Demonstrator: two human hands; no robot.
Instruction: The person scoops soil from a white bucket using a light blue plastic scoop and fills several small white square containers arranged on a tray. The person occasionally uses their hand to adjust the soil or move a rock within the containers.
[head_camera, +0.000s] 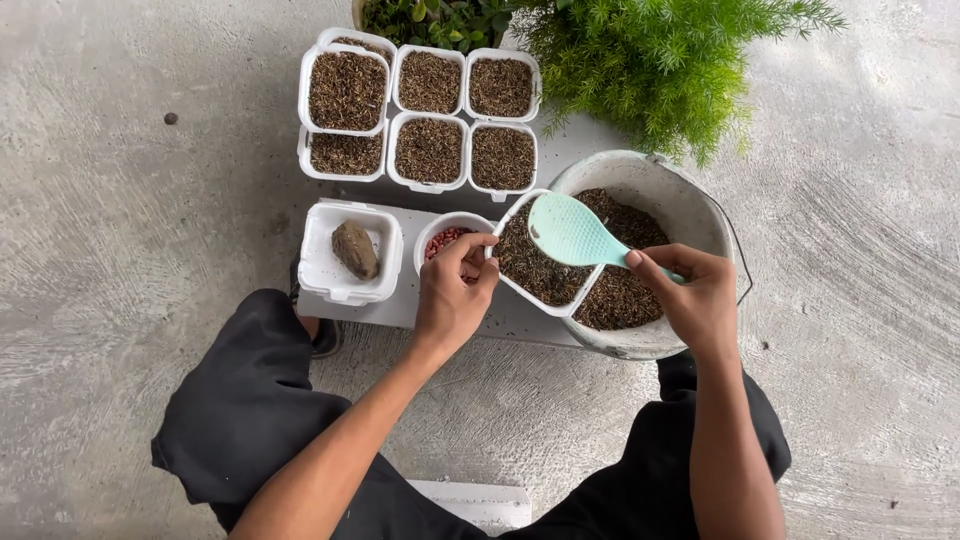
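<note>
On the right stands a big pale bucket (700, 215), partly full of dark, fibrous potting mix. Far behind it, a feathery green plant (660, 60) spreads over the concrete floor (130, 300). At the far left centre sits a block of six small white tubs (418, 118), all already filled to the brim with the same mix, so that part of the work looks done.

Near the person, on a flat white slab (405, 305), a white tub (352, 252) holds only a brown lump, and just right of it a small round cup (445, 240) holds reddish seeds. These two have no soil in them.

One more white tub (545, 265) leans tilted over the bucket's near-left rim, well loaded with mix, so I judge its filling almost complete. The left hand (455, 290) grips that tub's left edge with thumb and fingers closed on it. The right hand (695, 295) is closed around the handle of a mint-green scoop (570, 232), whose blade hovers above the tilted tub.
</note>
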